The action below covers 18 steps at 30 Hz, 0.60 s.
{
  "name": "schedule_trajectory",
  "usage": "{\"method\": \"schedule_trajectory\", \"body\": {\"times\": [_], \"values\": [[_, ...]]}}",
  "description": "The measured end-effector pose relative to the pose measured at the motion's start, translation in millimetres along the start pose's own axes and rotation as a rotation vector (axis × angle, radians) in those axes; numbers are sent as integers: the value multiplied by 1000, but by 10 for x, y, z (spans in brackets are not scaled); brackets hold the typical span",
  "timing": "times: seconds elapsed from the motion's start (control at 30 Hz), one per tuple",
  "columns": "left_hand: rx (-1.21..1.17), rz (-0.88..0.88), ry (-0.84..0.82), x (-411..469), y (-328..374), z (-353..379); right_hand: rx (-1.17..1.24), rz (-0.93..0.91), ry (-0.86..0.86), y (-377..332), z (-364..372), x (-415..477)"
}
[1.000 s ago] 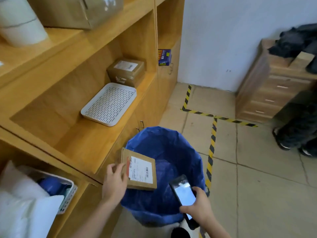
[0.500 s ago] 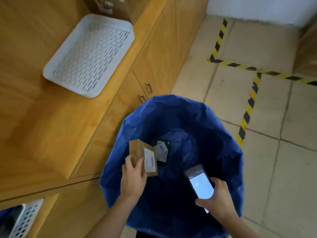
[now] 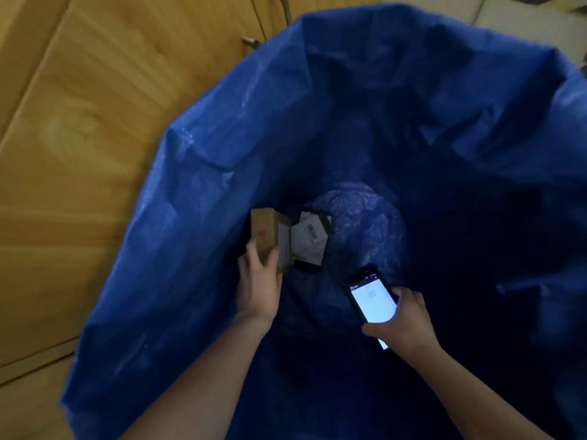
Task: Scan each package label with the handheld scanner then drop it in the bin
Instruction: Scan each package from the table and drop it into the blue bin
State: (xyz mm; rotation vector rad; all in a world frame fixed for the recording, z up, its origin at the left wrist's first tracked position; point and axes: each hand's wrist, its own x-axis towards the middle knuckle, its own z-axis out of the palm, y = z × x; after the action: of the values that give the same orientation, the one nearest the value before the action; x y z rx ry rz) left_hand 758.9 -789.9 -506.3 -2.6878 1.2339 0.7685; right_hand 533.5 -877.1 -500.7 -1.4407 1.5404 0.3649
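Here, left hand: fingers curled round the package, held inside the bin.
Right hand: scanner is gripped, screen lit.

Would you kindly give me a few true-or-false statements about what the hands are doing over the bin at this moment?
1. The left hand grips the cardboard package down inside the blue-lined bin. True.
2. The right hand holds nothing. False: the right hand holds the scanner, its screen lit.
3. The bin is empty. False: at least one labelled package lies at the bottom.
4. A wooden cabinet stands to the left of the bin. True.
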Motion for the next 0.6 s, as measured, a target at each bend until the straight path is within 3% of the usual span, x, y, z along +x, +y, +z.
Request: {"method": "schedule_trajectory", "body": {"times": [0.23, 0.6], "values": [[173, 102, -24, 434, -98, 249, -54, -21, 2, 23, 241, 444], [271, 31, -61, 522, -142, 222, -60, -27, 18, 1, 263, 440]]}}
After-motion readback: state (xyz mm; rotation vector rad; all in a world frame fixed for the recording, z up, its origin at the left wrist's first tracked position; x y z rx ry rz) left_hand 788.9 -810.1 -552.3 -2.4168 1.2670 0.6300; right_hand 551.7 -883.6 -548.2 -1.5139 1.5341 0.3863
